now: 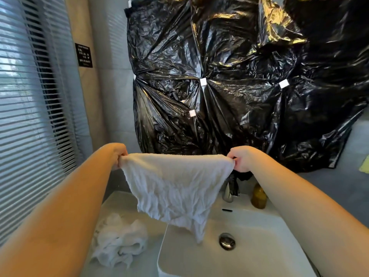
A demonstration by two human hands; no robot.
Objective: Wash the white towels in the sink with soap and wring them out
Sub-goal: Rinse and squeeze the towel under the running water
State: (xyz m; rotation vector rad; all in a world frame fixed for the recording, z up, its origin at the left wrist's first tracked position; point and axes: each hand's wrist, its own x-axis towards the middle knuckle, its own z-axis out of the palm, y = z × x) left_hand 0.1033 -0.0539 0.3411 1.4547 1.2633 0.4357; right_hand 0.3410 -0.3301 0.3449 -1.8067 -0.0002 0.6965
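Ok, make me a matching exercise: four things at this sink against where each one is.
1 spread towel
2 crumpled towel
3 amber bottle
4 drain plug

A right of the tap
B on the floor of the basin
C held up by left hand and right hand
D on the counter left of the basin

Pairs: 1-C, 2-D, 3-A, 4-B

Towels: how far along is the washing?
Probably done: a crumpled towel lies beside the sink, seemingly wrung. In hand: the left hand and right hand pinch a wrinkled towel spread above the sink. Left: unclear; no other towels show.
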